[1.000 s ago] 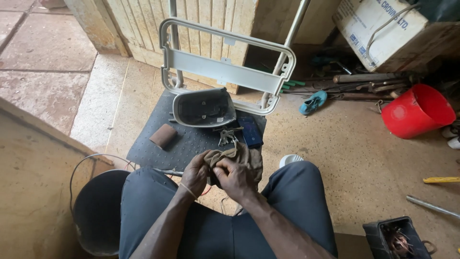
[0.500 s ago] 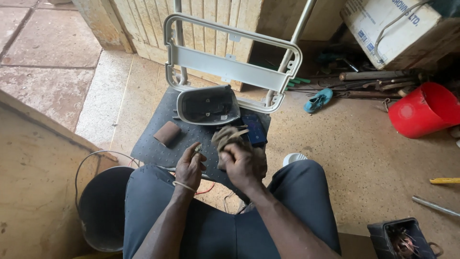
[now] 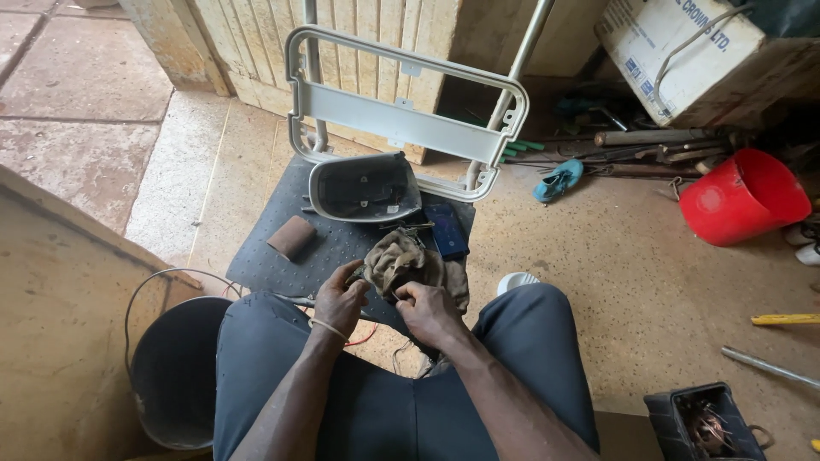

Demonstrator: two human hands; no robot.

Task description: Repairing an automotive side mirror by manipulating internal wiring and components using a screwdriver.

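Note:
I sit over a dark rubber mat (image 3: 273, 260) on the floor. My left hand (image 3: 340, 299) and my right hand (image 3: 427, 309) both grip a crumpled, dirty brown rag (image 3: 395, 258) held just above the mat's near edge. A thin band circles my left wrist. Just beyond the rag lie a grey car side-mirror housing (image 3: 363, 185), a dark blue phone (image 3: 445, 230) and a small brown block (image 3: 291, 236). A white plastic frame (image 3: 401, 119) stands upright behind the housing.
A dark bucket (image 3: 175, 367) with a wire handle stands by my left knee. A red bucket (image 3: 741, 198), a cardboard box (image 3: 683, 51), tools and a blue shoe (image 3: 557, 180) lie at the right. A black container (image 3: 700, 423) of copper wire sits at the lower right.
My left hand, open and off the rag half a second ago, has come back and closed on it. The rag stays in my right hand.

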